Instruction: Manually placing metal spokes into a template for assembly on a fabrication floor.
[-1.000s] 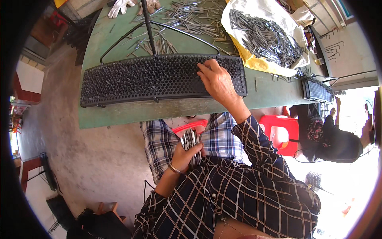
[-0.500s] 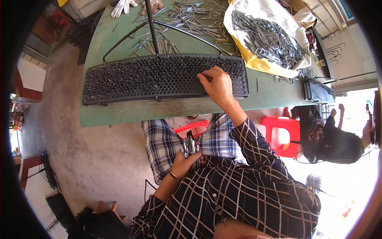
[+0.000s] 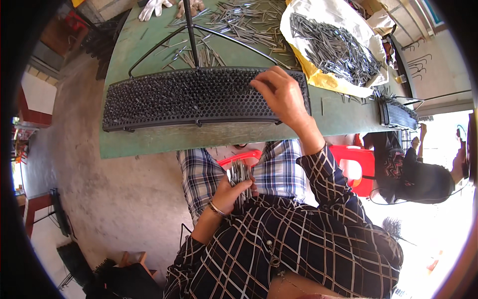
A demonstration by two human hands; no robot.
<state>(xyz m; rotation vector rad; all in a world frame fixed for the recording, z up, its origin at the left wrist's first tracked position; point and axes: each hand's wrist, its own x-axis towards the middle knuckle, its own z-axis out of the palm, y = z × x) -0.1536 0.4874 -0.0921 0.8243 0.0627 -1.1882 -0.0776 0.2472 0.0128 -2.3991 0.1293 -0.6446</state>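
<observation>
My left hand [image 3: 229, 193] is closed round a bundle of thin grey metal strips [image 3: 239, 172], held upright above my lap. A long black perforated rack [image 3: 214, 107] lies along the near side of the green table, many of its holes filled with dark, shiny strips. Bare holes show mostly toward its right part and along its near side. Over that right part is my right hand [image 3: 286, 97], thumb and fingertips pinched together near the rack's far edge. Whatever is between those fingertips is too small and dark to tell.
Loose metal strips [image 3: 244, 25] are strewn over the green table [image 3: 149, 144]. A white and yellow sack [image 3: 318, 82] holds a heap more. A black rod frame [image 3: 191, 40] rises behind the rack. White gloves [image 3: 154, 9], a red stool [image 3: 366, 169] and another person [image 3: 423, 174] are around.
My right hand has moved to the right and slightly away from me over the rack. The bundle in my left hand has shifted, its strips now fanned wider.
</observation>
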